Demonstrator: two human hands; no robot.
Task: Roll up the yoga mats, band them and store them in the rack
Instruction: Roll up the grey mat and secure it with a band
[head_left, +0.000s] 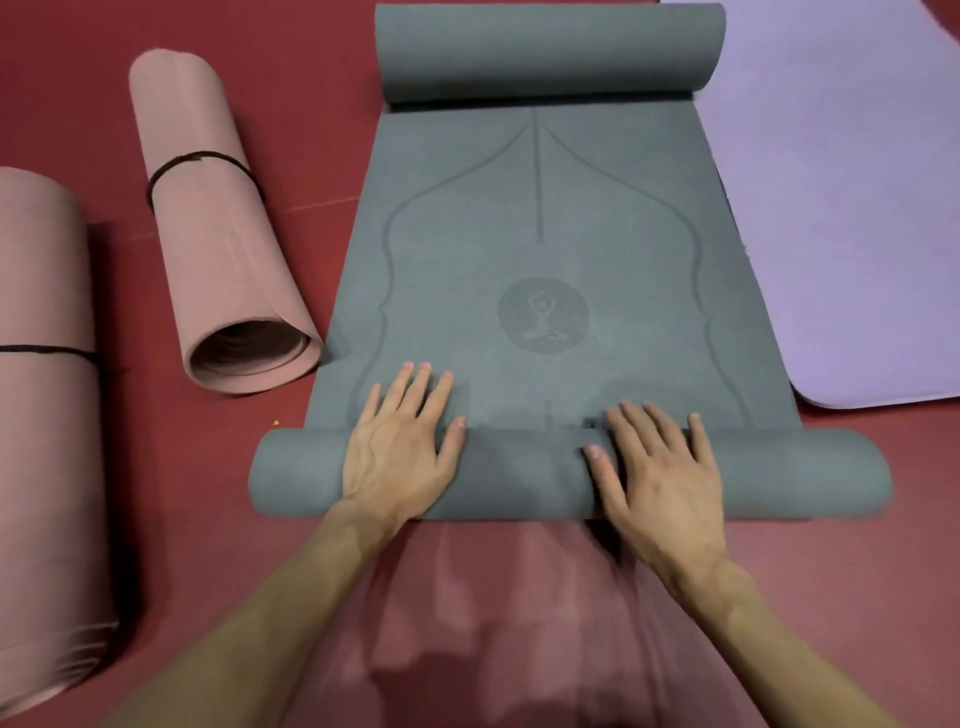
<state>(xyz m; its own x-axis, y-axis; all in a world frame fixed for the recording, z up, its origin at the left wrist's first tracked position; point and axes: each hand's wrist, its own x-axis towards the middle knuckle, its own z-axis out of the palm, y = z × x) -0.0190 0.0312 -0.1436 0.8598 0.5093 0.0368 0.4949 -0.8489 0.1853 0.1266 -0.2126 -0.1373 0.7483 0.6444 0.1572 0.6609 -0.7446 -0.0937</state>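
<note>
A grey-green yoga mat lies lengthwise on the dark red floor, printed with curved lines and a round yoga-figure emblem. Its near end is rolled into a tube; its far end curls into a second roll. My left hand lies flat on the near roll left of centre, fingers spread over its top. My right hand presses the same roll right of centre, palm down. Two pink mats sit rolled and tied with black bands: one just left of the grey mat, another at the left edge.
A lilac mat lies flat to the right, its edge tucked close beside the grey mat. Red floor shows between the mats. Pink fabric covers the floor between my forearms. No rack is in view.
</note>
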